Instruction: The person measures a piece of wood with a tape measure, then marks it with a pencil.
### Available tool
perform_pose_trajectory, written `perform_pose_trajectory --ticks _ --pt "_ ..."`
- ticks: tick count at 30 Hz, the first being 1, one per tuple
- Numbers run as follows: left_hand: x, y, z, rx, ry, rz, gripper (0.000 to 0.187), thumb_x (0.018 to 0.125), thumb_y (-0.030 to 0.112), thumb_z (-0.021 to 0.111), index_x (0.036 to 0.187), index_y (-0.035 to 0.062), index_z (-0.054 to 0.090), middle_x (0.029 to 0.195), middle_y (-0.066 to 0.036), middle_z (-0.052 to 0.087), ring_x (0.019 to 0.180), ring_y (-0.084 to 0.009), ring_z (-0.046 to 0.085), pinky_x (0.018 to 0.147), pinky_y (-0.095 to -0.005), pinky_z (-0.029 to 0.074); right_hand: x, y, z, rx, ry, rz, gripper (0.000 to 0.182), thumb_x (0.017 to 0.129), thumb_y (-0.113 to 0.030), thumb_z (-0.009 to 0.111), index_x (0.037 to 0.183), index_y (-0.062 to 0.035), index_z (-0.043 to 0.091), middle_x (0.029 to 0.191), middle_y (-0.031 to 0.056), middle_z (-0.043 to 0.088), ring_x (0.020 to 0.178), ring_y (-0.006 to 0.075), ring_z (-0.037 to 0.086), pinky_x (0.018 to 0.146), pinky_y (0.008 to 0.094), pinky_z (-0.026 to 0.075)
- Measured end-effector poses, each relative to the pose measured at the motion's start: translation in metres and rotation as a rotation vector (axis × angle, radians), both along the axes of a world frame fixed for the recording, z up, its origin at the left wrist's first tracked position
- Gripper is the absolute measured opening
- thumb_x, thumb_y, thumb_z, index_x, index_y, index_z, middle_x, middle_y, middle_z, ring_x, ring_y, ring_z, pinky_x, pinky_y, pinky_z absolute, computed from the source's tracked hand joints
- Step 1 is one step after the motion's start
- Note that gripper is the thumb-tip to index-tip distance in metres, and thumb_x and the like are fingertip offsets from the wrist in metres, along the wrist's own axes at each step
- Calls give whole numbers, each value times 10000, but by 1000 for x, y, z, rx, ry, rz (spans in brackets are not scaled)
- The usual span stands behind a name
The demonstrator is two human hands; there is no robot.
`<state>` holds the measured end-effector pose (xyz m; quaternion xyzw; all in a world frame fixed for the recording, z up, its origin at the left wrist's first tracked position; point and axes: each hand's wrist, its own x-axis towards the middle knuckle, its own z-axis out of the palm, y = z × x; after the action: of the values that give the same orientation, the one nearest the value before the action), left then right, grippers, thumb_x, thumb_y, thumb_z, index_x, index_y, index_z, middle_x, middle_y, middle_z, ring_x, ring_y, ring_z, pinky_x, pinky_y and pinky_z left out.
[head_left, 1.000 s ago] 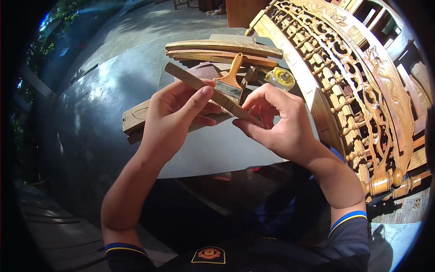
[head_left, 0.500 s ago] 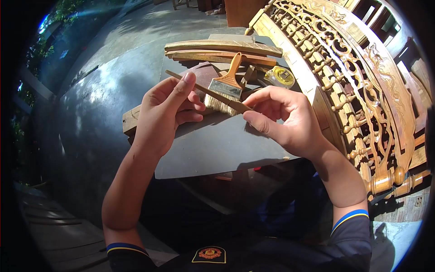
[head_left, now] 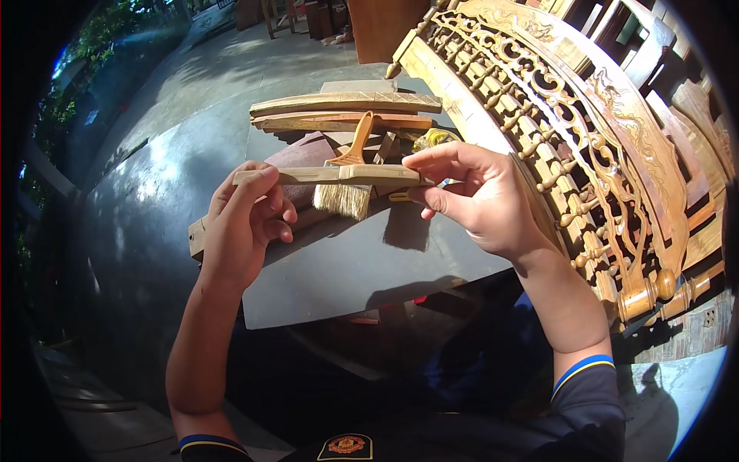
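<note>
The left hand [head_left: 242, 219] sits at the left end of a slim wooden strip [head_left: 331, 175], with its forefinger and thumb pinching that end and the other fingers curled loosely beneath. The strip is held up in the air above the counter [head_left: 362, 262], and its long axis runs nearly level from left to right across the view, so one end lies toward each hand. Neither hand is nearer than the other: each has an end, and the bare middle span hangs free between them.

Just behind and under that middle span lies a paintbrush [head_left: 348, 173], its orange handle pointing away from the person and its pale bristles toward them, resting on the dark sheet that covers the counter. Whether the strip touches the brush cannot be told from this angle.

Farther back, a stack of carved wooden slats [head_left: 346, 108] lies across the counter, roughly parallel to the held strip.

The right hand [head_left: 469, 196] takes the strip's right end, thumb below and fingertips on top, pressed together on the wood. Beside that hand, to the right, stands a carved wooden railing [head_left: 585, 146] with turned spindles and openwork.
</note>
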<state>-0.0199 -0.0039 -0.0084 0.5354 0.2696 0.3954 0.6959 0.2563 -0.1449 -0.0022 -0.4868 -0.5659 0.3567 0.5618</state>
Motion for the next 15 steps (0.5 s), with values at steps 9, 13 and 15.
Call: perform_pose_trajectory --ticks 9,13,15 --pt "0 -15 6 706 781 207 428 1010 333 756 1320 54 660 1066 -70 703 968 -216 717 781 -354 578 15 3 1 -230 -96 60 210 953 30 786 1161 31 764 1062 98 812 976 137 773 865 292 626" --pt "17 -53 -4 1327 902 145 533 927 356 818 1338 49 671 1182 -108 674 1106 -298 667 939 -442 544 -6 2 -18 -399 -12 201 182 921 93 710 1093 59 757 1042 109 823 976 149 784 918 307 628" --pt "25 -69 -10 1244 863 -55 483 895 284 837 1302 65 699 1178 -125 689 1104 -339 677 938 -456 549 -15 2 -26 -243 -297 195 168 887 29 734 1054 21 751 972 119 811 857 187 783 829 321 619"
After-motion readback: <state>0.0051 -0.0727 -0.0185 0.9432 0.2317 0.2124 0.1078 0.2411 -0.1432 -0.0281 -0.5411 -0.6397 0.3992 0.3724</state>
